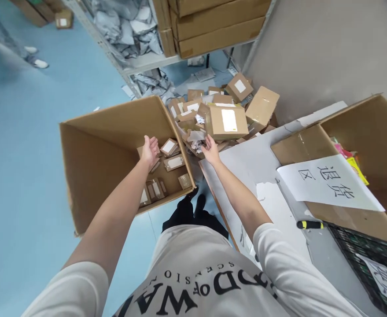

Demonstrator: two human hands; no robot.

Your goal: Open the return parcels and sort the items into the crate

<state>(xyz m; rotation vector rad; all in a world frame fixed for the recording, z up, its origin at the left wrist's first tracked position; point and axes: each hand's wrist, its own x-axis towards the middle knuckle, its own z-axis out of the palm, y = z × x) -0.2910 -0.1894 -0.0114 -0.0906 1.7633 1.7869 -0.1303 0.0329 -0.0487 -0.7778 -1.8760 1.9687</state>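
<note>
My left hand (149, 150) is inside the mouth of a large open cardboard carton (109, 116), palm turned sideways and fingers loosely apart, with nothing seen in it. Below it, on the carton's floor, lie several small taped boxes, among them a labelled box (174, 162). My right hand (210, 150) is open at the lower left corner of a brown box with a white label (234, 125). Its fingertips are close to that box and to crumpled paper; whether they touch is unclear. The labelled box rests on a heap of small parcels (195, 105).
A table (246, 163) at my right bears a carton with a handwritten sheet (332, 182), a black-and-yellow tool handle (310, 225) and a black crate (365, 259). Ahead stands a metal shelf (147, 62) with grey mailers and flat boxes. Another person's feet (36, 57) show at upper left.
</note>
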